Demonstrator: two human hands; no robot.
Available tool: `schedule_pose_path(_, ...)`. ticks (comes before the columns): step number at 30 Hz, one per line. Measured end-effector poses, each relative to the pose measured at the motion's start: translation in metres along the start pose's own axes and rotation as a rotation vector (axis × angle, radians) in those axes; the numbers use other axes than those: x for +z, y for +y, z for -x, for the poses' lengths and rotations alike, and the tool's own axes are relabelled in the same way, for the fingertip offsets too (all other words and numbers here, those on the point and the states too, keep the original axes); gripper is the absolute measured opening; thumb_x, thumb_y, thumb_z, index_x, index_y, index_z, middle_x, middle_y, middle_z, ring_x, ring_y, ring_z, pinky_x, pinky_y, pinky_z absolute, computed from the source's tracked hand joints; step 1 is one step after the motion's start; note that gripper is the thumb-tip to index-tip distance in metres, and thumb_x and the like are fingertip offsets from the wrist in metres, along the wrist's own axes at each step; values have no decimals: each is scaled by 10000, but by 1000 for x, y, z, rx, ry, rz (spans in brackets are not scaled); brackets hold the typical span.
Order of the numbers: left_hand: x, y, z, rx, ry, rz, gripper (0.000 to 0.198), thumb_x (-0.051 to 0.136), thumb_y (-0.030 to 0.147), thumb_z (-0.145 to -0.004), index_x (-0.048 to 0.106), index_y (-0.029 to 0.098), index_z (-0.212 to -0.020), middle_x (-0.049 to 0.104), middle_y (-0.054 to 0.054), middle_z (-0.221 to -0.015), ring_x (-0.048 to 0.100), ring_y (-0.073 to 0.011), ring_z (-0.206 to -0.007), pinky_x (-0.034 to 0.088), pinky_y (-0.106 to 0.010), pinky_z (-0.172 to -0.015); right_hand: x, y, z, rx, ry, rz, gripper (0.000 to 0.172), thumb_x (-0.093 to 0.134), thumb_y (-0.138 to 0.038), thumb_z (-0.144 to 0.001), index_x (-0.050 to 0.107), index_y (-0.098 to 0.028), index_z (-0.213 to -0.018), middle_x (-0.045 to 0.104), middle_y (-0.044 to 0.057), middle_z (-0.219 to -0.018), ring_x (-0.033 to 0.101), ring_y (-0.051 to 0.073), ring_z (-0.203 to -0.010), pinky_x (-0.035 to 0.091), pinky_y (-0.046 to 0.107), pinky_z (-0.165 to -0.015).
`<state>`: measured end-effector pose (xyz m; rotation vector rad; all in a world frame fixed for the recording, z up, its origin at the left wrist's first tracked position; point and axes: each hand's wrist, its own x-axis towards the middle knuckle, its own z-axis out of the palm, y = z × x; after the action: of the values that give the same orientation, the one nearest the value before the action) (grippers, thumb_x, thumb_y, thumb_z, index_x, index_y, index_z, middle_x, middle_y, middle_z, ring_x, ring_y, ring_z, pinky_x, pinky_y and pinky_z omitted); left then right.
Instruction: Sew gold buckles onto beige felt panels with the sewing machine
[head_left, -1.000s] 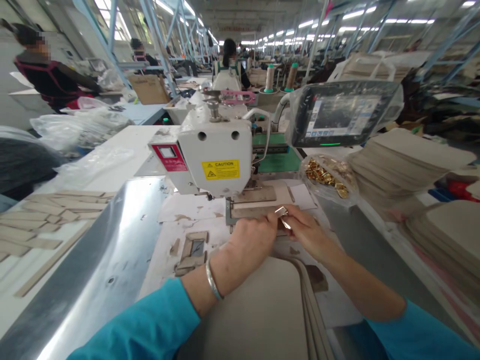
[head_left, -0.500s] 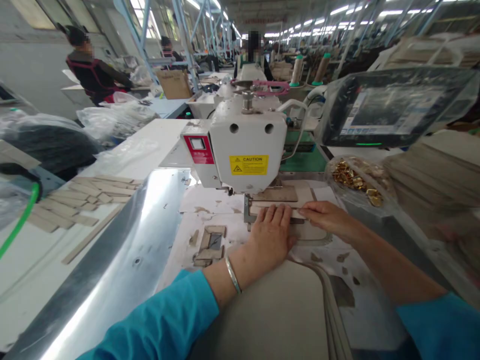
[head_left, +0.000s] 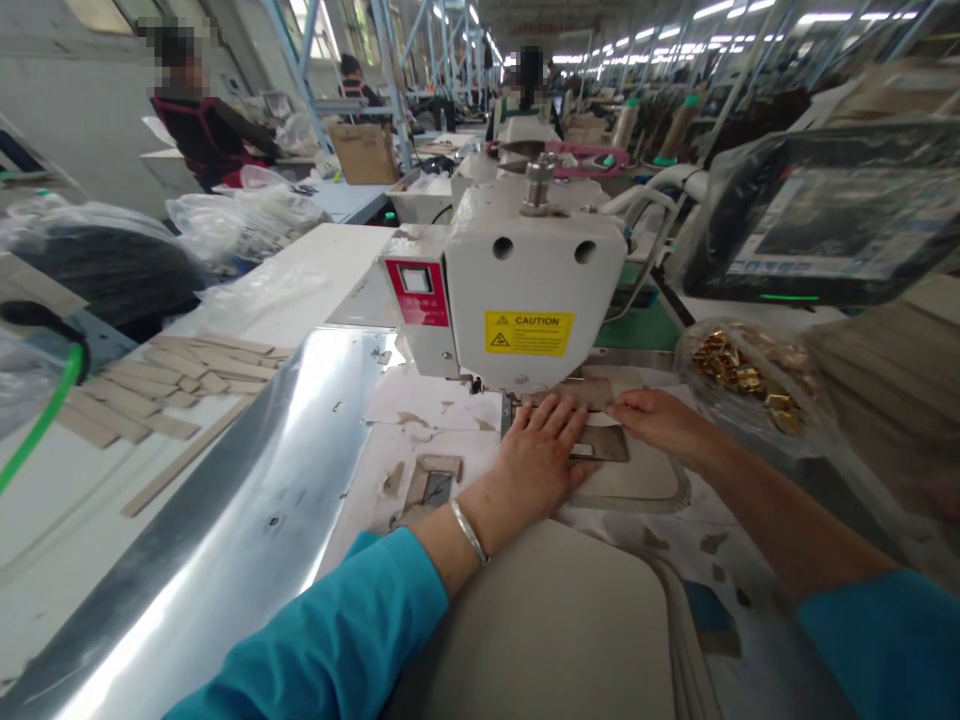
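Note:
Under the head of a white sewing machine (head_left: 529,270), a beige panel (head_left: 637,482) lies beneath a metal clamp plate (head_left: 611,443). My left hand (head_left: 536,455) rests palm down over the clamp, its fingers stretched out on a light beige strip (head_left: 601,419). To its right, my right hand (head_left: 656,420) pinches the strip's right end between thumb and fingers. Most of the strip is hidden by my left hand. Close to me, a stack of rounded beige panels (head_left: 555,620) sits below my left wrist.
Beige strips (head_left: 161,390) lie in a loose pile on the white table at left. A bag of gold-coloured metal fittings (head_left: 750,370) stands at right, below a plastic-wrapped screen (head_left: 817,225). A small rectangular frame piece (head_left: 420,468) lies left of my hand. Other people sit farther back.
The view has shifted a little, and the machine now appears larger and farther right. More of the clamp plate shows below the strip. Both hands keep their places on the strip.

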<state>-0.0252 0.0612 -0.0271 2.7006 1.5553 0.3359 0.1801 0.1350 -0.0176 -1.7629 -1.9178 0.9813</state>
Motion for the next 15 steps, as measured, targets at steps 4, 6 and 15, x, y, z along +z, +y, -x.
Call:
schedule_pose_path(4,-1,-2,-1,17,-16,13,582,376,518,-991,380,200,-1478,347,-58,-1565,301,-283,-1442,282,-514,-1166,-1,5,-2,-76,15,91,288,600,-462,-771,592,-196,-659,480,-30,-502,420,117,-487,286,241,-473)
schedule_pose_path(6,-1,-2,-3,3,-26,26,570,388,505,-990,386,205,-1475,359,-59,-1559,307,-288,-1440,281,-527,-1163,-2,6,-2,-68,44,84,246,641,-441,-752,573,-205,-737,508,-39,-498,441,121,-471,289,241,-468)
schedule_pose_path(15,0,6,-8,-75,-54,58,563,429,480,-979,406,196,-1464,355,-47,-1557,289,-282,-1450,246,-553,-1177,-9,0,-4,65,16,155,281,725,-404,-735,517,-214,-746,616,-15,-494,501,124,-440,316,250,-476)
